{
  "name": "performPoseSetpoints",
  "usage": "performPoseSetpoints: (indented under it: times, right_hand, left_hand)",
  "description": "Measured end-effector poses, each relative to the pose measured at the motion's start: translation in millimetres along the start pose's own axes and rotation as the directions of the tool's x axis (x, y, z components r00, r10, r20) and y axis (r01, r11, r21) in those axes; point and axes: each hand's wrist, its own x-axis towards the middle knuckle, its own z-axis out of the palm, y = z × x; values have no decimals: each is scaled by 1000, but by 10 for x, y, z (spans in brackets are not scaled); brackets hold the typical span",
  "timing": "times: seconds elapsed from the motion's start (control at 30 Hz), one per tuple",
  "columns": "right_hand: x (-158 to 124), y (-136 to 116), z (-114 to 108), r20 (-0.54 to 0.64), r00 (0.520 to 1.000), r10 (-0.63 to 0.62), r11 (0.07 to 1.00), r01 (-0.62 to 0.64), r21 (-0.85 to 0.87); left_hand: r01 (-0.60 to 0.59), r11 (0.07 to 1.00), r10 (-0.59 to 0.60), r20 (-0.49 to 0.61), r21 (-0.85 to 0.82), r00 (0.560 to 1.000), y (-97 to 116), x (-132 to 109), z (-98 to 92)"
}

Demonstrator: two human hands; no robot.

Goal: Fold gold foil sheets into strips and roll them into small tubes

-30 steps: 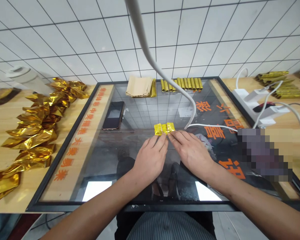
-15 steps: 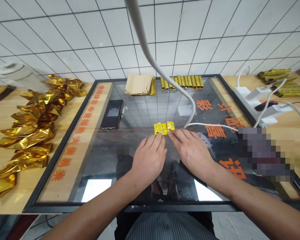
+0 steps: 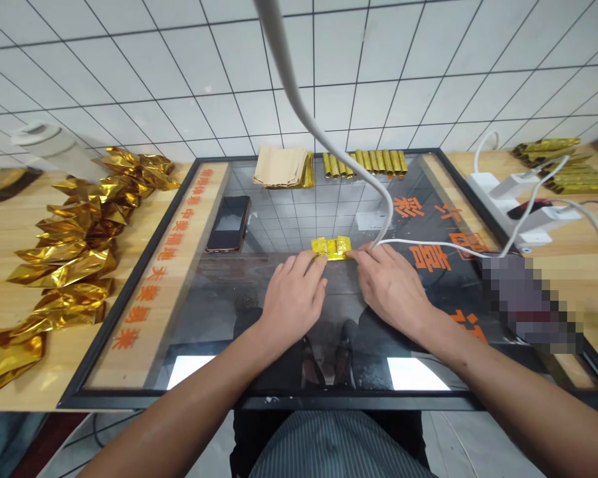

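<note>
A small folded piece of gold foil paper [image 3: 333, 247] lies on the dark glass top in front of me, its two ends folded inward. My left hand [image 3: 295, 292] has its fingertips at the near left corner of the paper, fingers together and closed. At the near right corner, my right hand [image 3: 389, 282] pinches the edge between thumb and forefinger. The fingertips partly cover both corners. A white cable runs down to the glass just beside my right fingers.
Beyond the paper stand a stack of tan paper sheets [image 3: 280, 166] and a row of gold paper rolls [image 3: 379, 161]. A phone [image 3: 228, 224] lies at left. Folded gold foil pieces [image 3: 74, 232] line the left side. A power strip [image 3: 498, 206] and white cable [image 3: 299, 99] are also present.
My hands have spread slightly apart, from the middle of the paper's near side to its corners. More of the paper's near strip shows. The view has shifted a little.
</note>
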Motion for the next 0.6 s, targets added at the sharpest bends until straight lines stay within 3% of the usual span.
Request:
performPoseSetpoints:
  times: [0.2,0.3,0.37,0.47,0.6]
  right_hand:
    - [24,-1,9,-42,998,54,976,-44,212]
    - [27,-11,-2,20,997,74,865,-74,496]
    - [33,7,-1,17,991,131,804,-116,583]
    - [37,58,22,-59,979,195,845,-137,517]
    - [29,72,51,-32,987,156,876,-123,466]
  left_hand:
    - [46,999,-47,-37,-28,998,-89,62,49]
    - [56,998,-57,-40,-20,998,-101,55,31]
    - [72,997,-73,-57,-27,996,-112,50,16]
    - [73,994,-80,-84,-87,993,-140,45,21]
    - [29,967,-59,-112,-251,992,-163,55,60]
